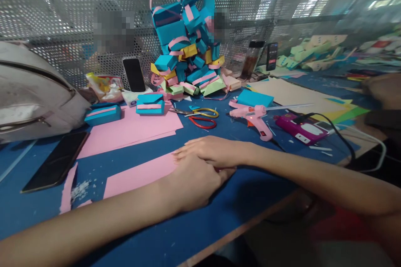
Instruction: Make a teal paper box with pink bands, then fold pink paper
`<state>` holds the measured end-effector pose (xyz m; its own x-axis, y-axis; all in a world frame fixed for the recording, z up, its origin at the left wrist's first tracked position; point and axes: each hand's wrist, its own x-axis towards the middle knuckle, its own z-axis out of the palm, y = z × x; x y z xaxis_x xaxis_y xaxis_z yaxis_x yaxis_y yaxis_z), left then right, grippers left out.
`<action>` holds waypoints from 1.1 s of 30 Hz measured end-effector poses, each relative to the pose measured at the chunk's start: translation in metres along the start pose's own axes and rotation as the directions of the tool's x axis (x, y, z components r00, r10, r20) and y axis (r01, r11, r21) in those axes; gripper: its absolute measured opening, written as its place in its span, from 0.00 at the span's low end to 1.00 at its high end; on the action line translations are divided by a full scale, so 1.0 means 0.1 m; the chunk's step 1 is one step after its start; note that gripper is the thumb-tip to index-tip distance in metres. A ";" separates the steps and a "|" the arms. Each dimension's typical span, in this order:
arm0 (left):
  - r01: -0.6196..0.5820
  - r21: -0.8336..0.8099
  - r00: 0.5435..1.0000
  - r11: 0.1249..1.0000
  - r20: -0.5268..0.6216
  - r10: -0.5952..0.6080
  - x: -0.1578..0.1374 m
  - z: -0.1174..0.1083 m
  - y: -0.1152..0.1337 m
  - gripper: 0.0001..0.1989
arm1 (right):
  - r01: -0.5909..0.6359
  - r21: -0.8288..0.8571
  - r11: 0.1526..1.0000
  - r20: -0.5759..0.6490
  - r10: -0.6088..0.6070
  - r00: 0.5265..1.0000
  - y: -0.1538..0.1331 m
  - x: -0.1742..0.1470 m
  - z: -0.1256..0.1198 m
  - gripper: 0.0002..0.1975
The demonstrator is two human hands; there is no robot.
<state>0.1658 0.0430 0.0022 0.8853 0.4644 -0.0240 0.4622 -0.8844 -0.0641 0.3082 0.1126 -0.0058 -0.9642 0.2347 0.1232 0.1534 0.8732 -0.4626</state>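
A sheet of pink paper (pixel 140 175) lies on the blue table in front of me, its right end covered by my hands. My left hand (pixel 194 183) is bent around that end, knuckles up; most of its fingers are hidden. Across it lies my right hand (pixel 216 150), its fingers stretched to the left and flat over the paper. Beyond my hands are scissors (pixel 203 117) with one yellow and one red handle loop. To their right, a pink glue gun (pixel 255 119) lies with a glue stick in its back.
A tall stack of blue paper boxes (pixel 171 35) stands at the back. More pink sheets (pixel 134 127), a phone (pixel 56 162), a bag (pixel 34 96) and paper scraps (pixel 68 190) are on the left. A purple power strip (pixel 299 130) with cables lies right, near the table's front edge (pixel 238 227).
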 end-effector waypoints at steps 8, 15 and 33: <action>-0.046 -0.291 0.989 0.956 -0.150 0.002 -0.42 0.15 -0.09 0.22 | -0.042 -0.007 0.999 -0.021 0.041 0.999 -0.09 -0.01 0.07 0.20; 0.056 -0.329 0.995 0.943 -0.064 -0.082 -1.03 0.04 -0.17 0.28 | -0.039 -0.112 0.993 -0.009 0.038 0.999 -0.09 -0.02 0.23 0.22; 0.239 0.243 0.938 0.940 -0.309 -0.159 -1.21 0.59 -0.26 0.16 | -0.099 -0.430 0.897 -0.230 -0.003 0.973 -0.13 0.00 0.28 0.19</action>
<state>0.0437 0.0123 -0.0523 0.7728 0.5617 0.2956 0.6337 -0.7093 -0.3087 0.2996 0.0895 -0.0247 -0.8890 0.3245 0.3232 0.3265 0.9439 -0.0495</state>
